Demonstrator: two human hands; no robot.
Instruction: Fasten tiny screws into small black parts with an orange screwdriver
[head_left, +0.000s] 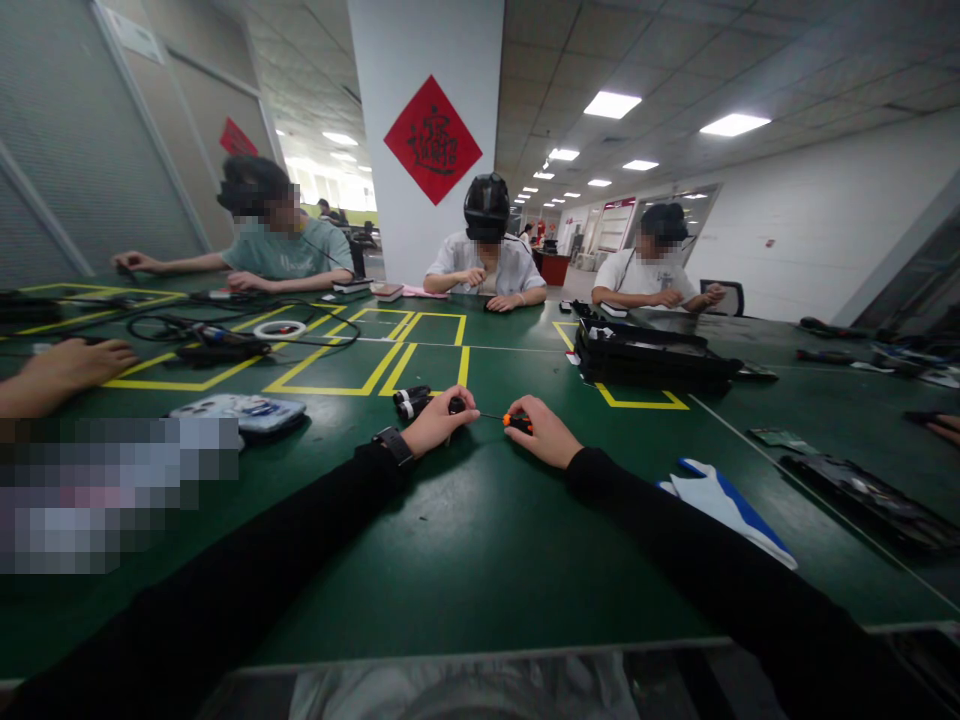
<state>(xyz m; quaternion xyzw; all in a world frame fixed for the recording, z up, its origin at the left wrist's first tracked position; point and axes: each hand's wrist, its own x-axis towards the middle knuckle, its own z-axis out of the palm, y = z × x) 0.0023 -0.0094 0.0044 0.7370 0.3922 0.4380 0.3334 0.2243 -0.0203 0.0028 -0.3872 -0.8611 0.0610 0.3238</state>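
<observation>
Green bench point(465, 590), yellow tape lines point(463, 372), white pillar point(450, 40) at far side. Right hand point(549, 432) grips orange-black screwdriver point(519, 424), mid-bench between hands, shaft pointing left. Left hand point(439, 420) pinches small black piece point(456, 405) by shaft's left end. Black cylinders point(411, 402) just left of that hand. Blue-white glove point(720, 505) right of right sleeve point(675, 540); black casing point(652, 358) farther off, right.

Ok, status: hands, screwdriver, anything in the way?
Right hand holding orange-black screwdriver. Left hand holding small black part, shaft pointing toward it. Black cylinders beside left hand, not between hands.
</observation>
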